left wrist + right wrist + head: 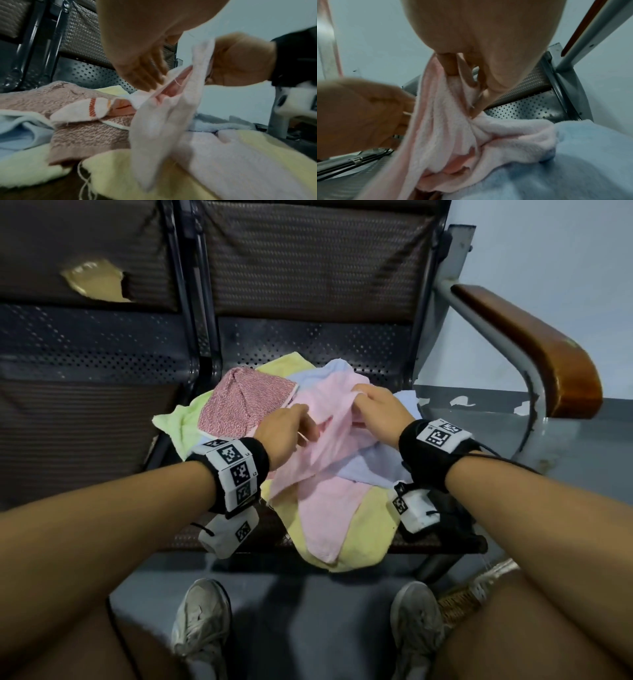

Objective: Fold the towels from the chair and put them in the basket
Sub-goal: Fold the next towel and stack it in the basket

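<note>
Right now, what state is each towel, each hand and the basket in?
pink towel: unfolded, upper edge lifted off the pile
left hand: pinching the pink towel
right hand: pinching the pink towel
red speckled towel: loose on the pile
yellow towel: spread, overhanging the seat's front edge
blue towel: crumpled underneath
basket: mostly hidden, contents unclear

Fluffy matt pink terry-cloth towel (325, 419); dark perforated metal chair seat (308, 344); glossy, worn brown wooden armrest (534, 347) at the right.

You face a pale blue wall (548, 244), a grey floor (308, 628), and a torn neighbouring seat back (92, 280) at left.
</note>
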